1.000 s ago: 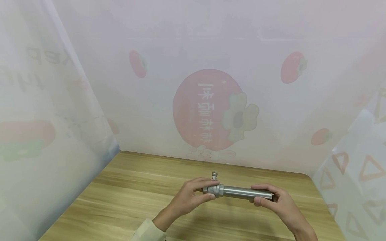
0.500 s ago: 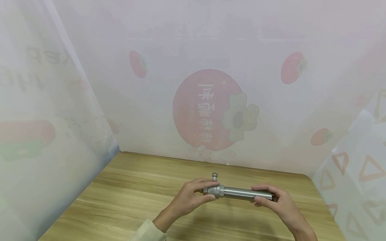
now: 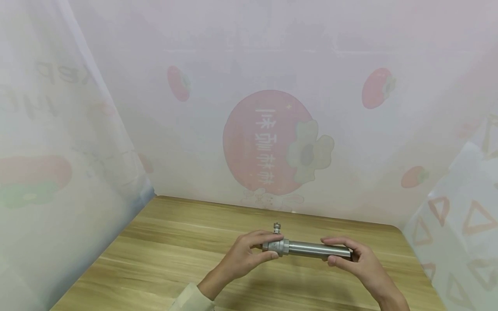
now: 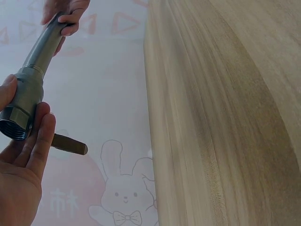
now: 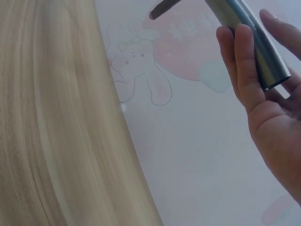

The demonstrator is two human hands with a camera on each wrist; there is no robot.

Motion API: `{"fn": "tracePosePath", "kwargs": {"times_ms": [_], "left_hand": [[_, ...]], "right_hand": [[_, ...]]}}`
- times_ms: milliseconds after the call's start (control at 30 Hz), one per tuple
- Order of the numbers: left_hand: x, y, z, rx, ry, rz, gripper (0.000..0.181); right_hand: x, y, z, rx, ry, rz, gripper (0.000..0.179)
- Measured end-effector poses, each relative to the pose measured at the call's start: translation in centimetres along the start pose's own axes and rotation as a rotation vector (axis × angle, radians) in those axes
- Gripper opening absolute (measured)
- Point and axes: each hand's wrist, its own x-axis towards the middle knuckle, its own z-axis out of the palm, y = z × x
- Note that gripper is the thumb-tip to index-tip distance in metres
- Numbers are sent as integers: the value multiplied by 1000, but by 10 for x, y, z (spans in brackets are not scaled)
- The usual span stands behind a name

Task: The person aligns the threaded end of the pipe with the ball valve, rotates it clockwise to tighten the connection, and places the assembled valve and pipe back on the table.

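A grey metal ball valve (image 3: 275, 246) is joined to a smooth steel pipe (image 3: 313, 249), held level above the table. My left hand (image 3: 249, 254) grips the valve body between thumb and fingers. The valve's lever handle (image 3: 277, 226) points away from me. In the left wrist view, the valve's open threaded end (image 4: 13, 129) faces the camera, and its lever (image 4: 70, 144) sticks out past my fingers. Around the pipe's free end, my right hand (image 3: 361, 261) has its fingers and thumb. The right wrist view shows the fingers against the pipe (image 5: 265, 54), with the thumb slightly apart.
Below the hands lies a wood-grain table (image 3: 163, 255). A pale printed curtain (image 3: 202, 142) with persimmon pictures stands behind its far edge. More printed sheets hang at the left (image 3: 78, 172) and right (image 3: 463, 242).
My right hand's upper fingers have shifted slightly left along the pipe and loosened a little. The left hand, valve and pipe stay almost in place.
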Motion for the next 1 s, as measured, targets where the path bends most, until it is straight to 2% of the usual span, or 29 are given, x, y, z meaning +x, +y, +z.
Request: {"fn": "tracePosePath", "kwargs": {"times_ms": [133, 500, 1000], "left_hand": [[0, 0, 0, 3, 2, -4, 46], [-1, 1, -2, 8, 6, -10, 46], [0, 1, -1, 2, 10, -13, 45]], "right_hand": [[0, 1, 0, 0, -27, -8, 41], [-1, -1, -1, -27, 10, 71, 40], [0, -2, 0, 14, 24, 61, 36]]}}
